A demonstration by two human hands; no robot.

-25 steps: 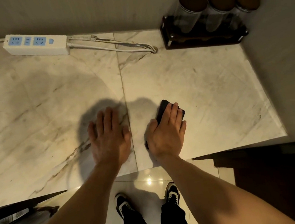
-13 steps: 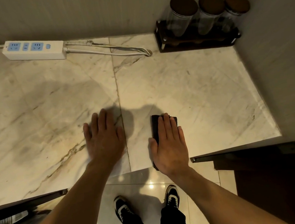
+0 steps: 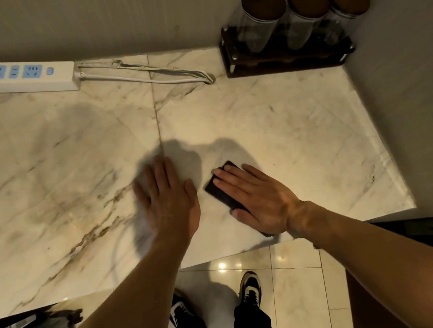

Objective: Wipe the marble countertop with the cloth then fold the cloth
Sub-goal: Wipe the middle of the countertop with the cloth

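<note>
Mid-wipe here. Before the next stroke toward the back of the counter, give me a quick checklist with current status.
1. Cloth under the right hand, palm flat on it: ok.
2. Left hand flat on the marble countertop, beside the cloth and off it: ok.
3. Path straight back from the cloth free of objects: ok.
4. Power strip and its cable lie along the back wall; a damp cloth should stay off them: cannot tell if the cloth is wet.
5. Jar rack in the back right corner, well apart from the cloth: ok.
6. Cloth folded: not ok, wiping comes first.

Cream brown-veined marble countertop [image 3: 272, 117], black cloth [image 3: 220, 191], white-blue power strip [image 3: 27, 76]
</note>
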